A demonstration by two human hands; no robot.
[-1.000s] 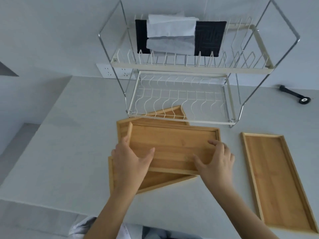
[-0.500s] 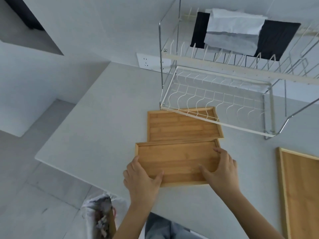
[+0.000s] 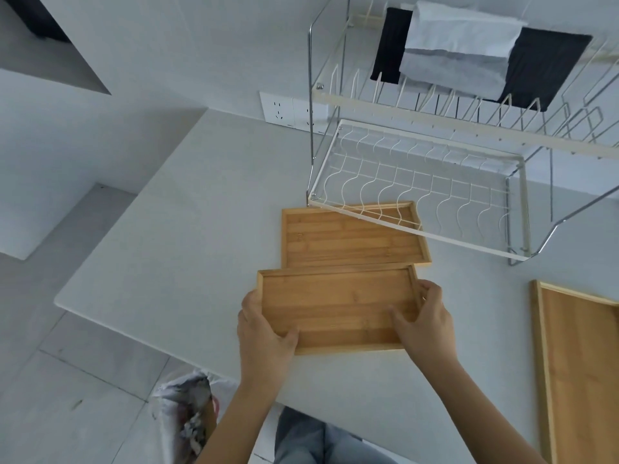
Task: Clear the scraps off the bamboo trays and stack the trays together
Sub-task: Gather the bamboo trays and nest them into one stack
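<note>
A: Task thing first. Where's the tray?

B: Near tray (image 3: 335, 306), bamboo, near the front edge of the white counter (image 3: 187, 236), held at both short ends. Left hand (image 3: 264, 333) wraps the near-left corner, thumb lying inside on the floor of the tray, fingers closed round the rim. Right hand (image 3: 425, 319) the same on the right end, thumb inside, fingers curled over the far corner. Can't tell if it's lifted or resting.

A: Scraps in it?

B: Looks bare.

A: Other trays?

B: Second tray (image 3: 351, 236) just behind, long edges touching or nearly so, its far edge tucked under the lower tier of the wire dish rack (image 3: 418, 182). Third tray (image 3: 582, 370) well apart on the right, cut off by the frame.

A: Any writing, brands?

B: None readable. Small marks on the second tray's floor, too small to tell. Wall socket (image 3: 291, 110) behind the rack, no legible label.

A: Rest?

B: Dark cloth (image 3: 549, 61) and grey cloth (image 3: 459, 48) on the rack's top tier. Bin bag (image 3: 184, 416) with crumpled stuff on the floor below the counter edge.
</note>
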